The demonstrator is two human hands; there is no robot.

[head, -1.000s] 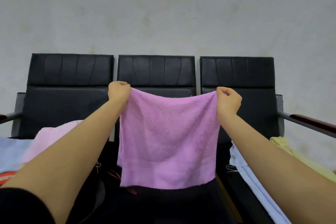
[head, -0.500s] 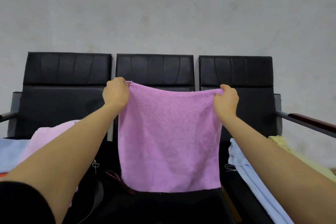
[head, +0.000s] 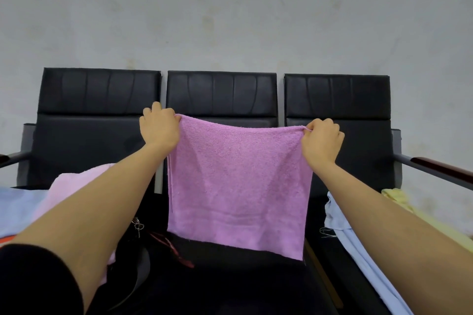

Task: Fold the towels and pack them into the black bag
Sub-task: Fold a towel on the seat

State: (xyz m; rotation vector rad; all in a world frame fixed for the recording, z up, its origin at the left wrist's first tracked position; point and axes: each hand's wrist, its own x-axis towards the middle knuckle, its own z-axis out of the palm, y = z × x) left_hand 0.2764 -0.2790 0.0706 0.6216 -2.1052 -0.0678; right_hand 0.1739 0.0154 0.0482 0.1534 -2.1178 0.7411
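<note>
A purple towel (head: 238,186) hangs spread out in the air in front of the middle seat. My left hand (head: 160,128) pinches its top left corner and my right hand (head: 321,140) pinches its top right corner, both arms stretched forward. The towel's lower edge hangs just above the black bag (head: 204,281), which lies dark on the middle seat below, with a zipper pull and a dark red strap at its left. A pale pink towel (head: 74,186) lies on the left seat, partly behind my left arm.
Three black seats (head: 97,123) stand in a row against a pale wall. A light blue cloth (head: 15,210) lies far left. On the right seat lie a light blue cloth (head: 340,222) and a yellow cloth (head: 399,199). A dark armrest (head: 442,171) juts out at right.
My hands have spread a little wider and the towel now hangs flatter. Its top edge is pulled tauter, and the lower right corner hangs lower than before.
</note>
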